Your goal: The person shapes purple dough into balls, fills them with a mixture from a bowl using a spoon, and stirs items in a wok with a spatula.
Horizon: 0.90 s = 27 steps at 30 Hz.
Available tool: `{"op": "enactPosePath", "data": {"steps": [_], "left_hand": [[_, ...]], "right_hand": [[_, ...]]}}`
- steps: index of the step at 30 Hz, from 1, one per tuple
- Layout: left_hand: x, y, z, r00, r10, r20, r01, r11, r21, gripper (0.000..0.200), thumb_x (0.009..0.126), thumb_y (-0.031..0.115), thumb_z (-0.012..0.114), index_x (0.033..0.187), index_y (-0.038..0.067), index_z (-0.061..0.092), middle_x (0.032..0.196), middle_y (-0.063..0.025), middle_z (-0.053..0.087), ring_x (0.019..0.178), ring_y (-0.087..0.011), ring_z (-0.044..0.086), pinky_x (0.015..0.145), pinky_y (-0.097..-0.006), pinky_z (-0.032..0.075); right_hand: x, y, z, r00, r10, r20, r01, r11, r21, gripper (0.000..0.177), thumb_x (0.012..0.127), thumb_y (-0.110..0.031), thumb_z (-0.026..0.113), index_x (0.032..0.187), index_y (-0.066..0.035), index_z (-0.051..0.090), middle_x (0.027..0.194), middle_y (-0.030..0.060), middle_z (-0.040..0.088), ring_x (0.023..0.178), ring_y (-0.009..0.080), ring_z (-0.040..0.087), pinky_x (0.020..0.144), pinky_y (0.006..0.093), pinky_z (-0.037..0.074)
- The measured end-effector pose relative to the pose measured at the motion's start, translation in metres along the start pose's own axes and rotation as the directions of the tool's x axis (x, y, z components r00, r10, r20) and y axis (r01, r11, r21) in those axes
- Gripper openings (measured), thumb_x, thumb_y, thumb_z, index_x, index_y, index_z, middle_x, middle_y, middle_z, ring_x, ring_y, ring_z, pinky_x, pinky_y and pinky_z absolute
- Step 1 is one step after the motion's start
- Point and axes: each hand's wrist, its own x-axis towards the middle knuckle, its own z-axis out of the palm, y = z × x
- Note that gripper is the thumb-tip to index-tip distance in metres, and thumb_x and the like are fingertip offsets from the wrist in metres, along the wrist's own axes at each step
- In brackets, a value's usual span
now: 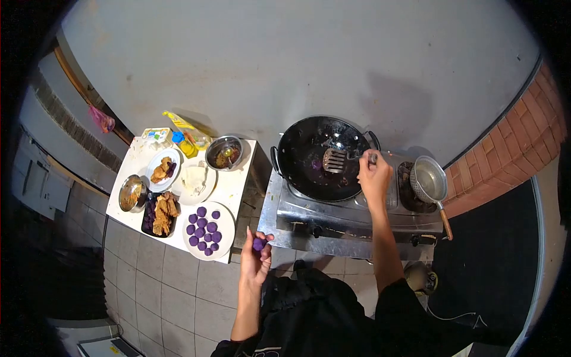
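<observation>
A purple ball (259,244) rests in the curled fingers of my left hand (254,262), in front of the stove's left edge. My right hand (375,174) grips the handle of a slotted spatula (335,160), whose head is over the inside of a black wok (303,140). Another purple ball (316,164) lies in the wok, just left of the spatula head. Dark bits and a wet shine show on the wok's inner surface. To the left, a white plate (222,250) holds several more purple balls (212,227).
The wok sits on a steel stove (333,220); a strainer pot (429,178) with a wooden handle is at its right. The white table (128,157) bears a dark tray of fried pieces (164,215), steel bowls (224,153) and an oil bottle (188,147). A brick wall (511,149) stands right.
</observation>
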Motion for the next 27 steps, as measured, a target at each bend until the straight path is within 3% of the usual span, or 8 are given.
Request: {"op": "enactPosePath", "data": {"steps": [1, 4, 6, 13, 16, 19, 25, 27], "left_hand": [[0.003, 0.002, -0.009, 0.999, -0.017, 0.046, 0.019, 0.998, -0.052, 0.041, 0.102, 0.042, 0.047, 0.090, 0.004, 0.056, 0.094, -0.0132, 0.061, 0.055, -0.0077, 0.050, 0.043, -0.0150, 0.039], [0.011, 0.001, -0.021, 0.994, -0.054, 0.091, 0.072, 0.976, -0.206, 0.042, 0.102, 0.043, 0.046, 0.086, 0.006, 0.057, 0.083, -0.0108, 0.059, 0.048, -0.0075, 0.044, 0.039, -0.0170, 0.035], [0.014, 0.002, -0.020, 0.988, -0.050, 0.147, 0.087, 0.962, -0.258, 0.041, 0.102, 0.044, 0.046, 0.086, 0.007, 0.057, 0.079, -0.0095, 0.058, 0.048, -0.0071, 0.043, 0.039, -0.0172, 0.035], [0.018, 0.002, -0.010, 0.992, -0.103, 0.070, 0.117, 0.966, -0.232, 0.041, 0.102, 0.042, 0.047, 0.072, 0.013, 0.048, 0.053, 0.0016, 0.042, 0.039, -0.0049, 0.035, 0.034, -0.0168, 0.030], [0.019, 0.002, -0.006, 0.994, -0.092, 0.053, 0.098, 0.986, -0.135, 0.040, 0.102, 0.038, 0.049, 0.069, 0.015, 0.047, 0.050, 0.0018, 0.039, 0.034, -0.0046, 0.031, 0.031, -0.0171, 0.027], [0.021, 0.002, -0.010, 0.984, -0.071, 0.165, 0.085, 0.993, -0.083, 0.037, 0.102, 0.037, 0.050, 0.074, 0.013, 0.049, 0.057, -0.0003, 0.047, 0.041, -0.0054, 0.040, 0.035, -0.0168, 0.034], [0.011, -0.004, 0.047, 0.970, 0.065, -0.236, -0.067, 0.998, 0.001, 0.028, 0.102, 0.033, 0.051, 0.092, 0.007, 0.057, 0.075, -0.0044, 0.057, 0.064, -0.0090, 0.054, 0.049, -0.0171, 0.044], [0.008, -0.004, 0.066, 0.962, 0.055, -0.267, -0.075, 0.995, -0.066, 0.025, 0.102, 0.030, 0.051, 0.094, 0.007, 0.058, 0.072, -0.0026, 0.054, 0.062, -0.0078, 0.052, 0.049, -0.0173, 0.044]], "right_hand": [[-0.002, 0.001, -0.007, 0.998, -0.049, 0.035, 0.048, 0.998, 0.043, 0.012, 0.088, -0.007, 0.063, 0.094, 0.002, 0.067, 0.063, 0.0138, 0.060, 0.050, 0.0154, 0.057, 0.050, 0.0315, 0.044], [-0.015, -0.001, -0.025, 0.985, -0.057, 0.161, 0.030, 0.986, 0.164, 0.016, 0.089, -0.007, 0.064, 0.103, 0.001, 0.067, 0.076, 0.0142, 0.063, 0.057, 0.0171, 0.060, 0.051, 0.0306, 0.044], [-0.027, 0.002, -0.037, 0.949, -0.152, 0.275, 0.142, 0.988, 0.056, 0.021, 0.089, -0.004, 0.064, 0.109, -0.001, 0.067, 0.083, 0.0131, 0.062, 0.067, 0.0207, 0.061, 0.059, 0.0314, 0.047], [-0.057, -0.004, -0.072, 0.820, -0.254, 0.514, 0.235, 0.967, 0.102, 0.025, 0.087, 0.003, 0.063, 0.111, 0.000, 0.067, 0.096, 0.0154, 0.059, 0.082, 0.0261, 0.062, 0.069, 0.0335, 0.049], [-0.069, 0.011, -0.076, 0.799, -0.243, 0.551, 0.222, 0.969, 0.106, 0.027, 0.087, 0.003, 0.064, 0.113, -0.002, 0.067, 0.103, 0.0175, 0.058, 0.088, 0.0283, 0.062, 0.073, 0.0339, 0.050], [-0.078, 0.010, -0.077, 0.818, -0.228, 0.529, 0.215, 0.973, 0.086, 0.029, 0.087, 0.004, 0.063, 0.114, -0.004, 0.068, 0.106, 0.0179, 0.059, 0.091, 0.0295, 0.063, 0.076, 0.0349, 0.051], [-0.090, 0.021, -0.074, 0.880, -0.201, 0.430, 0.218, 0.976, 0.010, 0.030, 0.084, 0.003, 0.065, 0.114, -0.002, 0.067, 0.103, 0.0175, 0.062, 0.091, 0.0320, 0.065, 0.077, 0.0369, 0.052], [-0.093, 0.018, -0.074, 0.895, -0.148, 0.420, 0.178, 0.983, -0.034, 0.035, 0.083, 0.003, 0.066, 0.118, -0.001, 0.063, 0.101, 0.0179, 0.063, 0.089, 0.0327, 0.065, 0.076, 0.0383, 0.052]]}}
